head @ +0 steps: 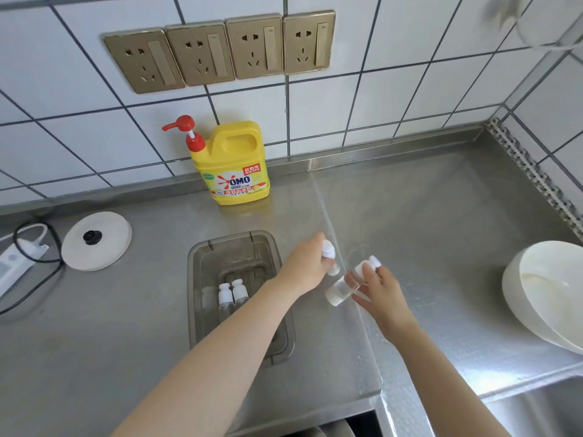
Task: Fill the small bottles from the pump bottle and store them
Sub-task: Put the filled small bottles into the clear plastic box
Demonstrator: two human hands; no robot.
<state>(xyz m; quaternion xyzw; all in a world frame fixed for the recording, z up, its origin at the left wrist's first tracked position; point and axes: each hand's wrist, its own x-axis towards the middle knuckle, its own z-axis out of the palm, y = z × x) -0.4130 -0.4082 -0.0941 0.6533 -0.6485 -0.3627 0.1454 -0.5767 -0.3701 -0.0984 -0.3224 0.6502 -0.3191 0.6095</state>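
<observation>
Left hand point(310, 263) grips an upright small clear white-capped bottle point(329, 258); right hand point(380, 291) pinches a tilted one point(350, 283); clear plastic box point(202, 279) lies at nine o'clock, nearer the left.

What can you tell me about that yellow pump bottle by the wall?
The yellow pump bottle looks like plastic, with a moulded handle, a red pump head whose spout points left, and an OMO label in red and white. It stands upright on the steel counter, close against the tiled wall. Neither hand touches it.
</observation>
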